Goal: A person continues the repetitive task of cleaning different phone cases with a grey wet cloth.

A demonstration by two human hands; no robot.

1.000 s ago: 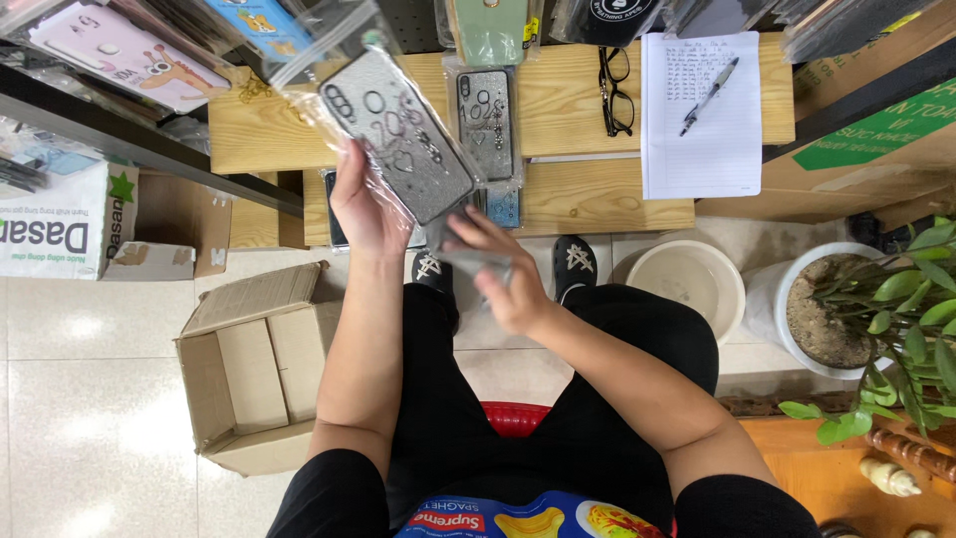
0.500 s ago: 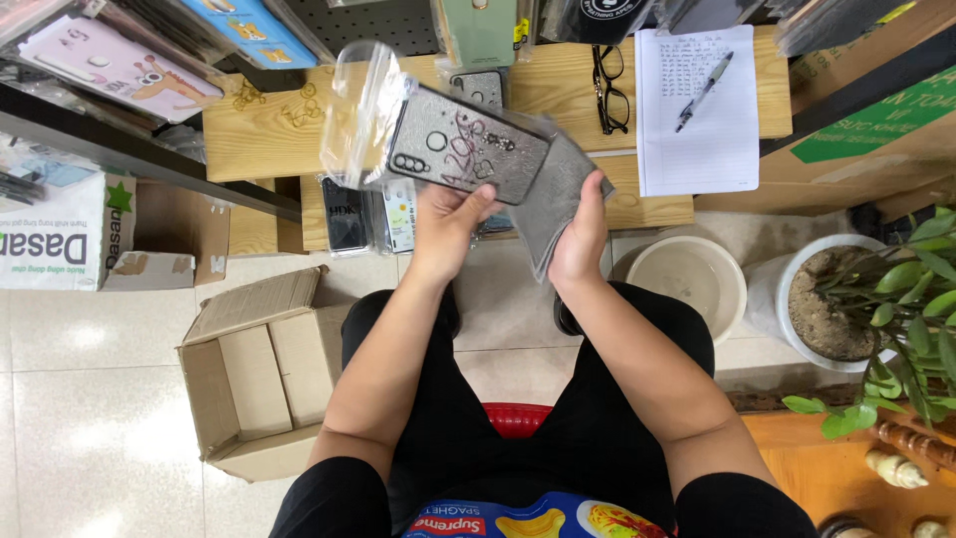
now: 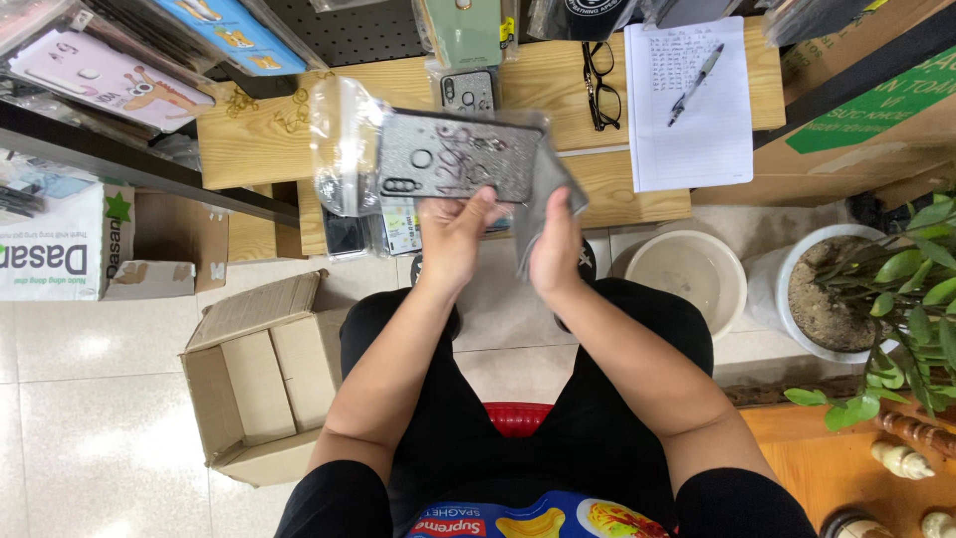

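Observation:
My left hand (image 3: 456, 231) grips a glittery grey phone case (image 3: 453, 157) from below, holding it sideways above my lap. The case sits partly inside a clear plastic sleeve (image 3: 344, 149) that sticks out to the left. My right hand (image 3: 556, 244) is raised flat beside it and presses a grey cloth (image 3: 548, 204) against the case's right end. Both hands hover in front of a low wooden bench (image 3: 259, 139).
On the bench lie another bagged phone case (image 3: 468, 92), black glasses (image 3: 600, 85) and a notepad with a pen (image 3: 689, 100). An open cardboard box (image 3: 261, 374) stands on the floor at left. A white bowl (image 3: 687, 279) and a potted plant (image 3: 876, 289) are at right.
The case has turned from upright to lying sideways and come lower. My right hand has risen from below and brought the grey cloth against the case's right end.

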